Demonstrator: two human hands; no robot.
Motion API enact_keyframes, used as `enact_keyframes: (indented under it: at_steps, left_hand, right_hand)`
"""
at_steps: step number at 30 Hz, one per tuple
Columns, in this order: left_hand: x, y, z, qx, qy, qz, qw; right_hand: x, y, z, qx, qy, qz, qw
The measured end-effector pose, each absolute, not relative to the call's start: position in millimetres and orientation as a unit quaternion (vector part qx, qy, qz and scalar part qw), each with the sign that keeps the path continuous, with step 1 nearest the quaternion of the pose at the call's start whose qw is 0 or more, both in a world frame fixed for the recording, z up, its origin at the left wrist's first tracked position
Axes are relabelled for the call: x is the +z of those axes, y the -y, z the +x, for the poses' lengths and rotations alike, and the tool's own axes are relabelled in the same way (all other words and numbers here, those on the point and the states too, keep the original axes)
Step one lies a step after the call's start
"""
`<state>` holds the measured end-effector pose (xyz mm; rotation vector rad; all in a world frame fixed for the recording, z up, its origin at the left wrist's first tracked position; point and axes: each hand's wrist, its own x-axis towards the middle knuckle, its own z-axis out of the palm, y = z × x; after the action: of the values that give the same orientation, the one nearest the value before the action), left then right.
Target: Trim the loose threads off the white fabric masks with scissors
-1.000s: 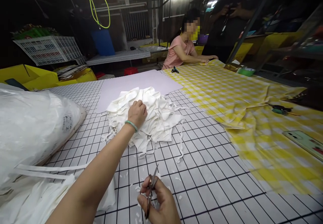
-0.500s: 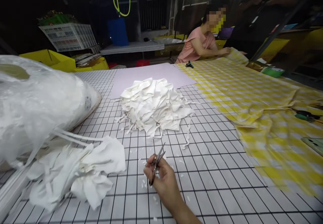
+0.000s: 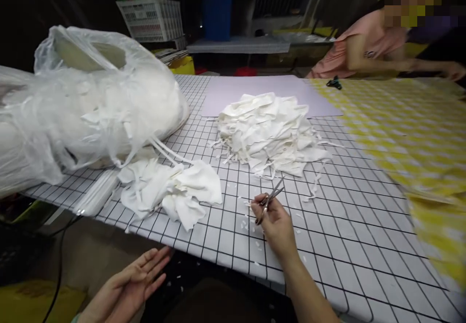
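Observation:
My right hand (image 3: 278,228) rests over the checked table and grips a small pair of scissors (image 3: 269,200), blades pointing away and slightly apart. Below the table's front edge, my left hand (image 3: 133,284) is held out with fingers stretched and nothing in it. Beyond the scissors lies a heap of white cloth pieces (image 3: 265,131) with thin ties trailing out. Nearer my left hand, a smaller bunch of crumpled white cloth (image 3: 174,189) lies close to the table edge. Small white scraps (image 3: 244,224) are scattered around my right hand.
A big clear plastic bag (image 3: 109,104) of white material fills the table's left side. Yellow checked cloth (image 3: 400,133) covers the right side, with a small dark tool (image 3: 334,83) on its far edge. A co-worker in a pink top (image 3: 364,53) leans over it. A lilac sheet (image 3: 255,85) lies behind the heap.
The view has swung left and down, so the table's contents appear further right. My left hand has come into view, open. My right hand still holds the scissors.

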<state>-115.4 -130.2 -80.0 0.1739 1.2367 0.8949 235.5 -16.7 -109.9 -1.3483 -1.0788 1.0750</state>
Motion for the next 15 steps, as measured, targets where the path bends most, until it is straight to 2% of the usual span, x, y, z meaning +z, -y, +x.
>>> enact_keyframes:
  at_steps: [3, 6, 8, 12, 13, 15]
  left_hand:
    - [-58.2, 129.8, -119.3, 0.272, -0.560, 0.201, 0.756]
    - [-50.4, 112.0, -122.5, 0.185, -0.620, 0.385, 0.658]
    - [-42.7, 89.5, -118.0, 0.202, -0.627, 0.536, 0.528]
    - [-11.7, 13.6, -94.2, 0.272, -0.520, 0.795, 0.152]
    - [-4.6, -11.9, -87.0, 0.262, -0.507, 0.817, 0.084]
    - [3.7, -66.8, -73.4, 0.172, -0.533, 0.828, 0.026]
  right_hand:
    - [-103.9, 18.8, 234.5, 0.446, 0.459, -0.582, 0.502]
    - [-91.9, 14.6, 229.3, 0.440, 0.474, -0.602, 0.468]
    - [-82.8, 6.8, 223.0, 0.440, 0.487, -0.608, 0.447]
    - [-66.6, -12.6, 206.5, 0.441, 0.526, -0.583, 0.434]
    - [-63.7, -16.2, 201.8, 0.444, 0.534, -0.571, 0.437]
    - [-59.8, -20.3, 192.6, 0.453, 0.540, -0.544, 0.456]
